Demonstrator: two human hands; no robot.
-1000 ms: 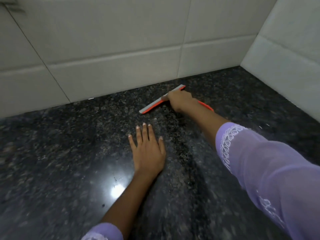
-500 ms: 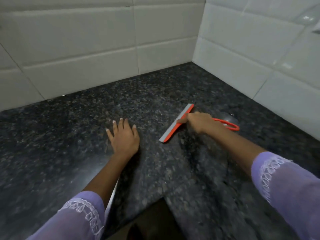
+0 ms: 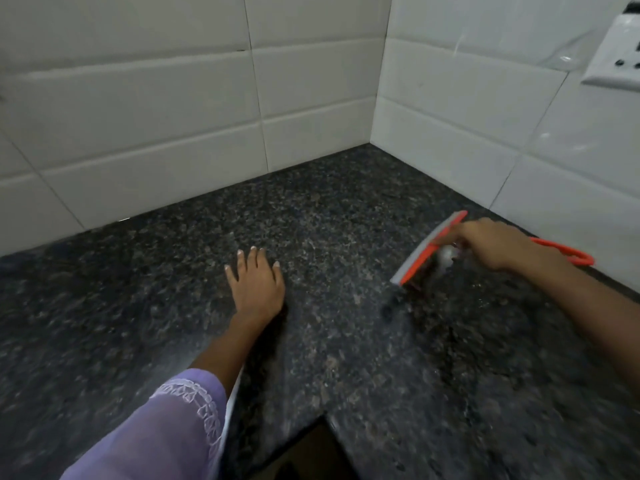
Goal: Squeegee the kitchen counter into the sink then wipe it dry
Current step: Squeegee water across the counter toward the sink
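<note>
An orange squeegee [image 3: 420, 256] with a grey rubber blade stands edge-down on the dark speckled granite counter [image 3: 329, 220], near the right wall. My right hand [image 3: 491, 242] grips its handle just behind the blade, and the orange loop end of the handle [image 3: 571, 256] sticks out behind my wrist. My left hand [image 3: 256, 284] lies flat on the counter, fingers spread, well to the left of the blade. The sink is out of view.
White tiled walls [image 3: 311, 98] meet in a corner at the back. A white switch plate [image 3: 616, 60] hangs on the right wall. The counter's inner corner edge [image 3: 322, 415] drops off at the bottom centre.
My right hand has pulled the squeegee from the back wall out and to the right, toward the right wall. The view has swung right. My left hand stays flat on the counter.
</note>
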